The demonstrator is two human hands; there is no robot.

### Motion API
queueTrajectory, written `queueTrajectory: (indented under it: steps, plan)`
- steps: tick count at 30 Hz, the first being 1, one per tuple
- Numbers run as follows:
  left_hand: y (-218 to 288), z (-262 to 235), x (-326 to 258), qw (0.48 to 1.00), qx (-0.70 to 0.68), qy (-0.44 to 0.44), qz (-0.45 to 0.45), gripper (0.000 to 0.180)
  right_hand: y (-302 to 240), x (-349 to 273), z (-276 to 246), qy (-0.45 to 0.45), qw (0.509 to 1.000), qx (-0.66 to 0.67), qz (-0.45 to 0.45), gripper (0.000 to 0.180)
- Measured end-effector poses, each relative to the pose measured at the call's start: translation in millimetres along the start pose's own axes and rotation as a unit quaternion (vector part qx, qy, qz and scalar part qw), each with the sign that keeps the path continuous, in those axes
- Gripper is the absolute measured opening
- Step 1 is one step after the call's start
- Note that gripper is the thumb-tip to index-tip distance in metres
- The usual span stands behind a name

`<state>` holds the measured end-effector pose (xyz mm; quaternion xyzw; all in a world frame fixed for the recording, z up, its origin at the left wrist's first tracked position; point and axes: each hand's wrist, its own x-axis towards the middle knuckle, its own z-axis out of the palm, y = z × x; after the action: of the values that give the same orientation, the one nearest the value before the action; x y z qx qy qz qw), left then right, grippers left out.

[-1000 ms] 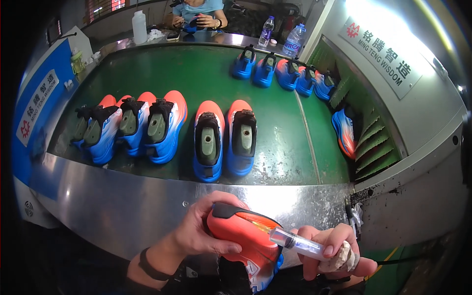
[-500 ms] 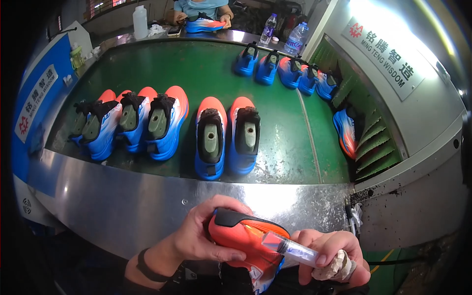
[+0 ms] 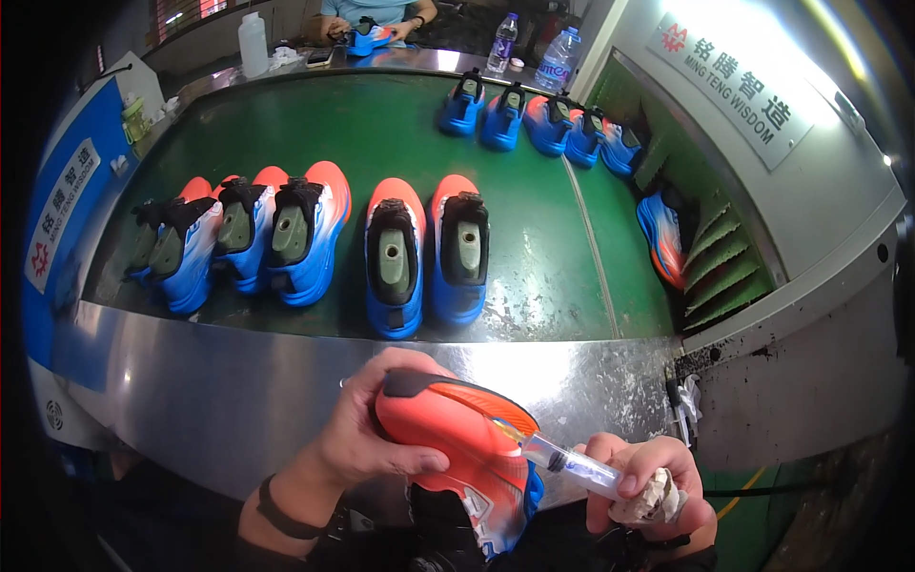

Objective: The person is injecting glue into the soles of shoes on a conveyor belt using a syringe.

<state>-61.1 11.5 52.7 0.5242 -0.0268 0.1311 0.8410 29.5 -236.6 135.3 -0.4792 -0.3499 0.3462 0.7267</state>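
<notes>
My left hand (image 3: pixel 357 434) is wrapped round the toe end of a sports shoe (image 3: pixel 429 424), coral red in front and fading through white to blue. It is turned on its side, its orange and black sole edge facing up and right. In my right hand (image 3: pixel 688 467) is a clear plastic syringe (image 3: pixel 579 469), gripped together with a crumpled whitish wad (image 3: pixel 653 500). The syringe's slim yellowish tip meets the shoe at or close to the line between upper and sole; exact contact is hard to make out.
Beyond the metal ledge (image 3: pixel 238 367), a green conveyor belt (image 3: pixel 543 257) carries several matching shoes, including a front pair (image 3: pixel 393 257). One shoe (image 3: pixel 662 238) lies by the slitted green curtain (image 3: pixel 720 238) at right. Across the belt, a person (image 3: pixel 372 14) handles another shoe near bottles (image 3: pixel 502 43).
The shoe in my left hand has shifted slightly left and up, showing more of its sole edge. The syringe tip now points at the sole seam. The person opposite has turned their shoe.
</notes>
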Motion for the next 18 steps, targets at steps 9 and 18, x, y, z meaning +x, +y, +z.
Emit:
queueTrajectory:
  steps: [9, 18]
  plan:
    - [-4, -2, 8, 0.994, -0.086, 0.053, -0.042, 0.074, 15, -30, -22, 0.015, 0.998, 0.032, 0.058, 0.053]
    - [-16, -20, 15, 0.993, 0.037, 0.081, -0.079, 0.084, 46, -64, -46, -0.036, 0.992, 0.096, 0.071, 0.056]
